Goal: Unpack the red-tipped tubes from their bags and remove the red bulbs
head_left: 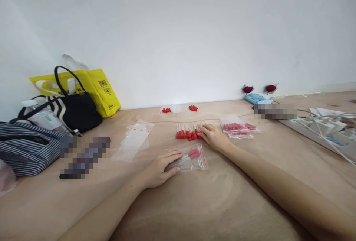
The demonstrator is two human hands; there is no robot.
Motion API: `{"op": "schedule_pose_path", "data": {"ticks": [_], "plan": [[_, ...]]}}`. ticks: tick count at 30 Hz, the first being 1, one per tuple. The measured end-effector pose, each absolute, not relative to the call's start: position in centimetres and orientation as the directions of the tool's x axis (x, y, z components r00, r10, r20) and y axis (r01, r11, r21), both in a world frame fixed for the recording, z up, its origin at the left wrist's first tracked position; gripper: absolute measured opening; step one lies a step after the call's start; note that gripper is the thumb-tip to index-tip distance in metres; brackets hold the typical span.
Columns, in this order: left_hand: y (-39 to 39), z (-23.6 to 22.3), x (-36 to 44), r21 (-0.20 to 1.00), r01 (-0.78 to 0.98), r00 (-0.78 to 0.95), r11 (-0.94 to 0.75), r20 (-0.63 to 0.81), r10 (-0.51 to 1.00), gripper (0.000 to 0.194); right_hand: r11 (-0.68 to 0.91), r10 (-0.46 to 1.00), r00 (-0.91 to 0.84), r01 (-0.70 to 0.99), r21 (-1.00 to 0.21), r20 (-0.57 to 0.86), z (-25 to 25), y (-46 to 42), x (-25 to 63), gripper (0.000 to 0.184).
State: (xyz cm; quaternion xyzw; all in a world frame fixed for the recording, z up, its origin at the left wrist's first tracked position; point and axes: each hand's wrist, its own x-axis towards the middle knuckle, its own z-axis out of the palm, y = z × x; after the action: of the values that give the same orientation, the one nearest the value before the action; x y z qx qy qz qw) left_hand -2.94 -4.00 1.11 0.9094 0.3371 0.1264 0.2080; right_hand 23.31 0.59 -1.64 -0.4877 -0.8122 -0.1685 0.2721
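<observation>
My left hand (161,166) rests flat on the left end of a small clear zip bag (194,159) that holds a few red-capped droppers. My right hand (213,136) reaches to a row of loose red-capped droppers (187,132) lying side by side on the tan table, its fingertips touching the rightmost ones. An empty clear zip bag (133,140) lies to the left. Filled bags of droppers (237,126) sit just right of my right hand.
Two small groups of red caps (179,108) lie near the wall. Bags stand at the left: a yellow one (100,88), a black one (75,111) and a striped one (25,148). A white power strip with cables (322,127) lies at the right.
</observation>
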Motion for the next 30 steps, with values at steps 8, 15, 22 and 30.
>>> {"op": "schedule_pose_path", "data": {"ticks": [8,15,22,30], "plan": [[-4.0,1.3,-3.0,0.47,0.56,0.748,-0.683,0.068,0.66,0.043,0.502,0.691,-0.241,0.838,-0.213,0.682,-1.3,-2.3,25.0,0.03],[-3.6,2.4,-3.3,0.43,0.492,0.836,-0.757,0.011,0.549,0.034,0.678,0.701,-0.372,0.612,-0.407,0.609,-1.1,-5.0,25.4,0.017],[-2.6,0.4,0.2,0.385,0.563,0.636,-0.731,0.363,0.681,0.02,0.835,0.548,-0.665,0.464,-0.295,0.508,-0.3,-5.6,23.7,0.035],[-3.2,0.3,0.4,0.494,0.549,0.467,-0.674,0.488,0.738,0.014,0.805,0.591,-0.732,0.509,-0.304,0.339,0.1,-6.3,23.2,0.027]]}}
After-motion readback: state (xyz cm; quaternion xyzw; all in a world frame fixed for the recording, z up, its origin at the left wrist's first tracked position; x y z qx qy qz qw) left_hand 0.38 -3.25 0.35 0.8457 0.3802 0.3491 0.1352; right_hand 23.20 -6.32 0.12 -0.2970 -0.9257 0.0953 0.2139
